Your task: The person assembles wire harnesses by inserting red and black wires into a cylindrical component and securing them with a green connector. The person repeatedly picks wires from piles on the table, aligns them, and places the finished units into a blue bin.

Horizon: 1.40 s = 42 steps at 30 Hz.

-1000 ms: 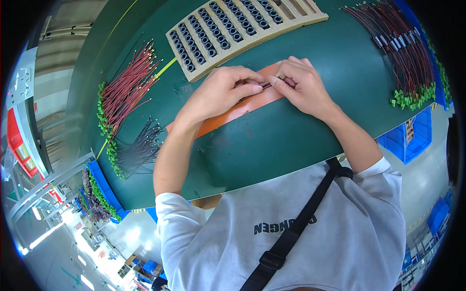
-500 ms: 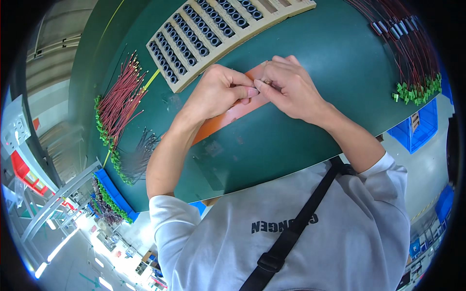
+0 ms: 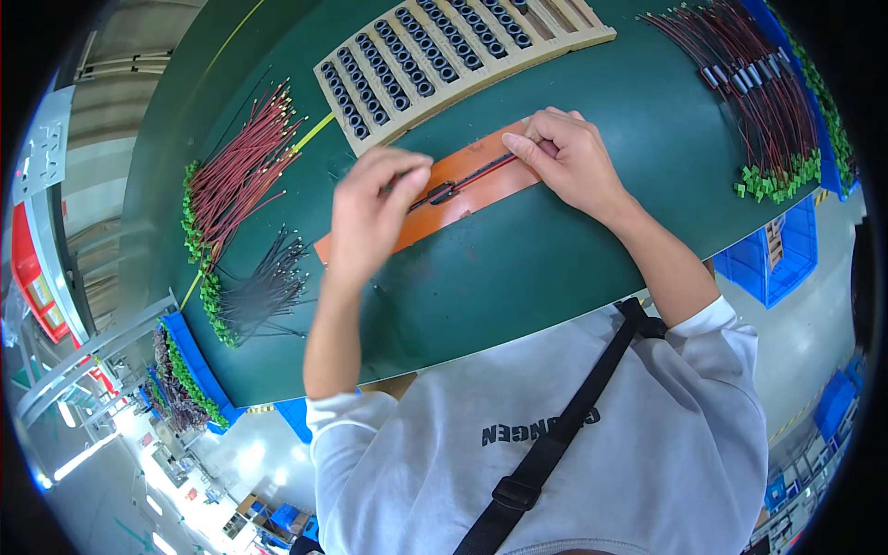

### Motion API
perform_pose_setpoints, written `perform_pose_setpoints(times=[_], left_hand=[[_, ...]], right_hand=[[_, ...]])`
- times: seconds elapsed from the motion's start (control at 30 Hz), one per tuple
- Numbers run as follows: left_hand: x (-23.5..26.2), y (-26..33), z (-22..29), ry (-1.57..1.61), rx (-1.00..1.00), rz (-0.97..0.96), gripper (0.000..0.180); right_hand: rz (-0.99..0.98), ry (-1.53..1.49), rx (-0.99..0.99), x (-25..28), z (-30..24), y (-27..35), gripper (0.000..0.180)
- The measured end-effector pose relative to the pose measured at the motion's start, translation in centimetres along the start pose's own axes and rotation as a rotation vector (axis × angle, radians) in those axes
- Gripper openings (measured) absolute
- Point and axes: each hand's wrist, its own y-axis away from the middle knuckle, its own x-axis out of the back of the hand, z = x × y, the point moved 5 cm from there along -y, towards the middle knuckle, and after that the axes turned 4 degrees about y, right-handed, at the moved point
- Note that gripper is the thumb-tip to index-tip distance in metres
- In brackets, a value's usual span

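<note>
A thin red-and-black wire cable point(image 3: 487, 170) with a small black sleeve-like piece point(image 3: 443, 193) on it lies slantwise over an orange strip point(image 3: 481, 200). My right hand point(image 3: 575, 165) is closed at the strip's far right end, thumb and fingers pinching the cable's end. My left hand point(image 3: 377, 205) hovers over the left part of the strip, beside the cable's other end. Motion smears its half-curled fingers, so whether they hold anything is unclear.
Beyond the strip stands a wooden tray point(image 3: 407, 122) with rows of black rings. Red wires point(image 3: 242, 148) and black wires point(image 3: 268, 287) with green connectors lie at left. Finished-looking cables point(image 3: 754, 79) lie at right, near a blue bin point(image 3: 772, 254).
My hands were together over the strip; now they are apart. The left has moved left and toward me, the right slightly right, and the cable with its black piece shows between them.
</note>
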Motion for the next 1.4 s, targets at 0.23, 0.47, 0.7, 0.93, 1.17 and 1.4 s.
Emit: perform_pose_setpoints(times=[0.23, 0.47, 0.7, 0.93, 1.17, 1.4], left_hand=[[-3.3, 4.5, -1.7, -0.156, -0.079, 0.299, 0.021], [-4.8, 4.6, -1.0, -0.377, -0.085, 0.303, 0.022], [-2.9, 3.0, -2.5, -0.116, 0.049, 0.107, 0.023], [-2.4, 2.5, -2.9, -0.059, 0.085, 0.031, 0.021], [-2.6, 3.1, -1.8, -0.232, -0.158, 0.096, 0.024], [-2.4, 3.9, -3.6, -0.005, -0.128, 0.131, 0.026]], right_hand=[[0.008, 0.004, -0.012, -0.1, -0.3, 0.0, 0.039], [-0.002, 0.000, 0.000, 0.0, -0.5, -0.2, 0.038], [-0.009, -0.028, -0.026, 0.0, -0.2, -0.2, 0.038], [-0.034, -0.027, -0.043, 0.0, -0.6, -0.2, 0.038], [0.040, -0.081, 0.001, 0.1, 0.0, -0.4, 0.035], [0.026, -0.304, -0.145, -0.1, -1.4, -0.5, 0.025]])
